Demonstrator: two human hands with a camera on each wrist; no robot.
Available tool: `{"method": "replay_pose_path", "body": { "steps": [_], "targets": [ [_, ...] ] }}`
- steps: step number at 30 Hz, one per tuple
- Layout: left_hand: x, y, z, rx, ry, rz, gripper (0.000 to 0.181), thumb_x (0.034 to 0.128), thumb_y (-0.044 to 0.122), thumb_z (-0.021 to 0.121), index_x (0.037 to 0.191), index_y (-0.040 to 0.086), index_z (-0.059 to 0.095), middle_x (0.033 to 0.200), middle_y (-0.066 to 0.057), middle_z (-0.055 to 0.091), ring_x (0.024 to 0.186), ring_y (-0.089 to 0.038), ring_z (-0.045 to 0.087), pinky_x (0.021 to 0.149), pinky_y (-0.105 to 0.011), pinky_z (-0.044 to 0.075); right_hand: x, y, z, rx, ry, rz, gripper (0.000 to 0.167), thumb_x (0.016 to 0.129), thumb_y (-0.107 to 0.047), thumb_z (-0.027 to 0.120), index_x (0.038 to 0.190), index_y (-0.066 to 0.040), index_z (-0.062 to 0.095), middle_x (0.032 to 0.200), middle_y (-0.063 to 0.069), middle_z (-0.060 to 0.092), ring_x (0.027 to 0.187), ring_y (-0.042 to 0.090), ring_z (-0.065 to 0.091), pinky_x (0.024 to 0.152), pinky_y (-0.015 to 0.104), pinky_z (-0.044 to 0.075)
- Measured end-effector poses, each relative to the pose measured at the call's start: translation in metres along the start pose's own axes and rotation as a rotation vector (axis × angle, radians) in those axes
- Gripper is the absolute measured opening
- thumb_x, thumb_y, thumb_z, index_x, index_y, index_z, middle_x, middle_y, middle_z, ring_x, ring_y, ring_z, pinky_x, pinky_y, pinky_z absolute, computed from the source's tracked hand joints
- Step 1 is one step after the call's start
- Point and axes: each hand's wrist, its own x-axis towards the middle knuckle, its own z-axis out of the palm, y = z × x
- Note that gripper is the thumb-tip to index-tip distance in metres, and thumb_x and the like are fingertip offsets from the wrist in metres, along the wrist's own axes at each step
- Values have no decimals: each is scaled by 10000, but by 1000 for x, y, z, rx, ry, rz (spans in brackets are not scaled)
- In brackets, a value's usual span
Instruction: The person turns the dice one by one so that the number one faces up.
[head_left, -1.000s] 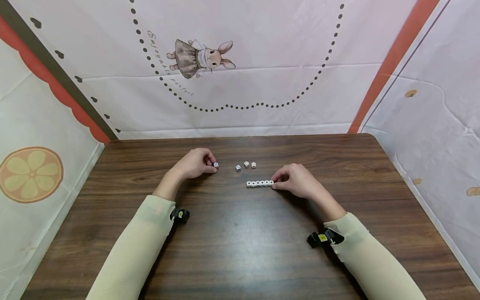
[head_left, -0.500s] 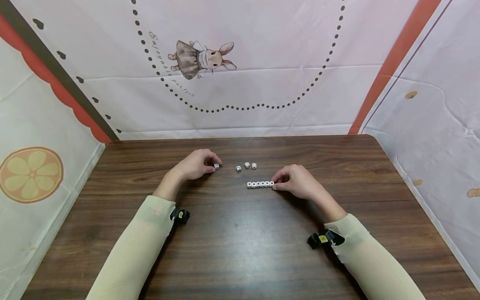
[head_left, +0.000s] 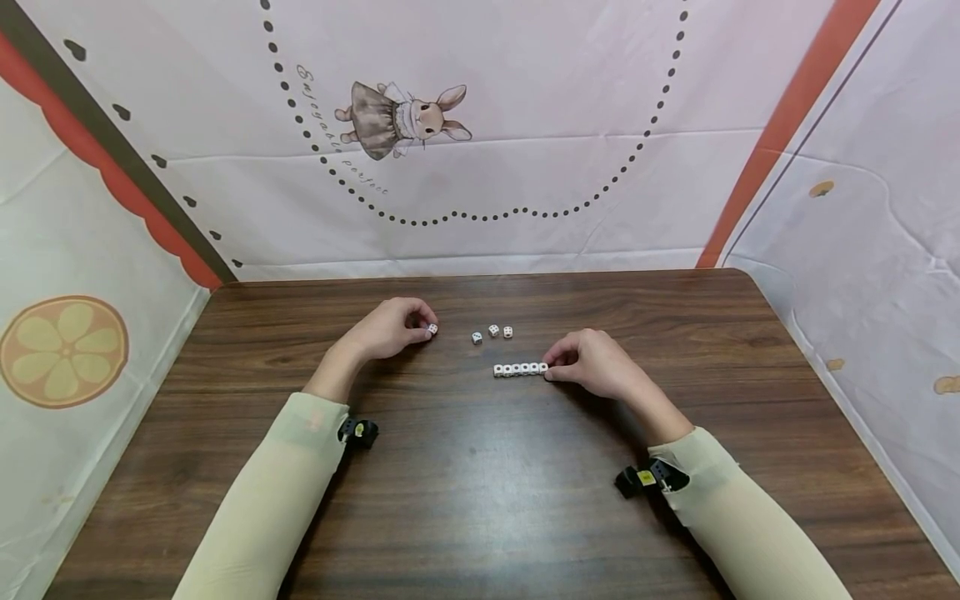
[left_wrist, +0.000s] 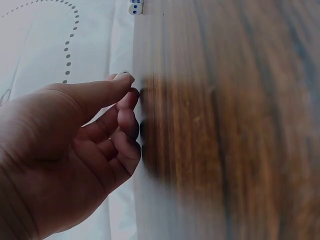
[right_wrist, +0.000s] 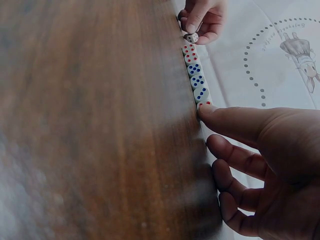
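Observation:
My left hand (head_left: 392, 327) pinches a small white die (head_left: 432, 329) between thumb and fingers, left of the other dice. That die also shows in the right wrist view, below the left fingertips (right_wrist: 192, 27). A straight row of several white dice (head_left: 521, 368) lies on the table, single large pips facing up. At the row's right end, my right hand (head_left: 596, 362) holds the last die (head_left: 543, 367) with thumb and fingers. The right wrist view shows the thumb (right_wrist: 235, 120) against this end die, partly hiding it. Red and blue pips mark the row's sides.
Three loose dice, a left one (head_left: 477, 337), a middle one (head_left: 493, 330) and a right one (head_left: 507, 332), lie behind the row. The brown wood-grain table (head_left: 480, 500) ends at a printed cloth wall (head_left: 525, 175). Wrist cameras sit at both cuffs.
The left index finger reached out past the die half a second ago and is now drawn back against it. The die seems turned in the fingers. The right hand and the row stay put.

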Motion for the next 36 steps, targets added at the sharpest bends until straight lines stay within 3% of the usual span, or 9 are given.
{"method": "replay_pose_path", "body": {
  "steps": [19, 36],
  "targets": [
    [-1, -2, 0, -26, 7, -23, 72, 1007, 71, 720, 1073, 71, 691, 976, -52, 688, 922, -218, 620, 868, -397, 469, 0, 0, 0, -6, 1, -3, 82, 892, -212, 882, 960, -193, 839, 850, -112, 744, 768, 124, 615, 724, 364, 484],
    [0, -1, 0, 24, -10, -14, 124, 989, 30, 719, 1111, 49, 707, 951, -56, 676, 891, -204, 608, 848, -392, 463, 0, 1, 0, 1, 0, -3, 78, 899, -218, 878, 960, -189, 838, 854, -106, 747, 761, 123, 614, 715, 363, 483]
  ]
}}
